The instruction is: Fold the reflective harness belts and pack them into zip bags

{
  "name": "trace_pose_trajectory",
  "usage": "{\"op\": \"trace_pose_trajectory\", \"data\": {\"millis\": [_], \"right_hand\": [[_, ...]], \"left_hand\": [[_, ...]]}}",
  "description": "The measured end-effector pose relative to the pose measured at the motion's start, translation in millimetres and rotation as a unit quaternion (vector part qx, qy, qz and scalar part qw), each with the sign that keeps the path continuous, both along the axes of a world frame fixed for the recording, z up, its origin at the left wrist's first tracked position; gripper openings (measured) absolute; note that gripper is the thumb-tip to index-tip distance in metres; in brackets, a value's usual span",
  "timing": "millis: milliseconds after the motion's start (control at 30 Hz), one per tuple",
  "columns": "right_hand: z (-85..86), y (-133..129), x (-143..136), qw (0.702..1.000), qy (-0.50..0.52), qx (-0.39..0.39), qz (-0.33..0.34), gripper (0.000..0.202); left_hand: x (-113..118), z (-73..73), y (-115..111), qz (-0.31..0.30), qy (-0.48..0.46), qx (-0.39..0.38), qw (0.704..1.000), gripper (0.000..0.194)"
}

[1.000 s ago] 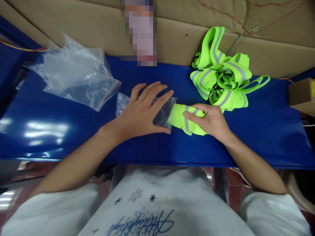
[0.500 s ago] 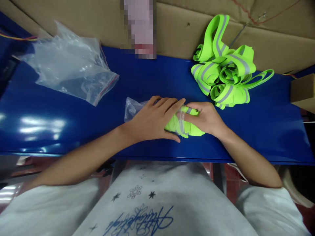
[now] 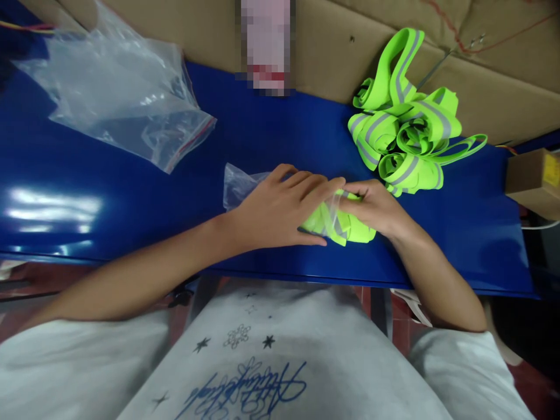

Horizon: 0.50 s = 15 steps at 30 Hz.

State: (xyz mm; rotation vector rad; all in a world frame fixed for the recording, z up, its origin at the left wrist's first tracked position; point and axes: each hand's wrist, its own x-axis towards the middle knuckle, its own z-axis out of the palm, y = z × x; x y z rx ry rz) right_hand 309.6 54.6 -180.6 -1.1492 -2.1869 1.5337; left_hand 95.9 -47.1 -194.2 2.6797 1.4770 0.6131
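Note:
A folded neon-green strap bundle (image 3: pixel 356 228) with grey stripes lies partly inside a clear plastic bag (image 3: pixel 238 185) near the table's front edge. My left hand (image 3: pixel 280 207) lies over the bag, its fingers reaching across the bag's mouth and its thumb extended below. My right hand (image 3: pixel 371 204) pinches the bag's mouth at the upper right side of the bundle, thumb against the plastic. The closed end of the bag sticks out left of my left hand. Much of the bag is hidden under that hand.
Several clear zip bags (image 3: pixel 122 99) lie at the back left of the blue table (image 3: pixel 144 204). A pile of neon-green reflective straps (image 3: pixel 406 128) sits at the back right, against brown cardboard (image 3: pixel 324 52). A small cardboard box (image 3: pixel 527 184) stands at the far right.
The view has shifted slightly. Both hands and the bagged bundle have moved a little to the right, and my left fingers reach closer to my right hand.

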Motion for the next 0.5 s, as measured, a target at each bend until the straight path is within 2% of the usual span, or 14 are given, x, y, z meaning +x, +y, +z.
{"op": "trace_pose_trajectory", "data": {"millis": [67,133,233,300,400,500], "right_hand": [[-3.1,-3,-4,1.000,0.005,0.016,0.025,0.048],[-6.0,-6,-7,0.997,0.008,0.067,0.023,0.048],[-8.8,-12,-8,0.971,-0.028,0.236,-0.007,0.042],[-8.6,-15,-6,0.946,-0.049,0.321,0.005,0.037],[-6.6,-18,-1,0.926,-0.043,0.372,0.050,0.036],[-7.6,-19,-1,0.911,-0.027,0.410,0.039,0.035]], "left_hand": [[3,-1.1,-1,0.003,0.006,0.004,1.000,0.097],[6,-2.4,-1,0.013,0.016,0.008,1.000,0.096],[8,-3.5,0,0.029,0.038,0.010,0.999,0.089],[6,-3.1,-1,0.033,0.042,0.007,0.999,0.089],[1,-1.2,-1,0.034,0.035,-0.011,0.999,0.101],[-2,0.0,0,0.038,0.042,-0.031,0.998,0.110]]}}
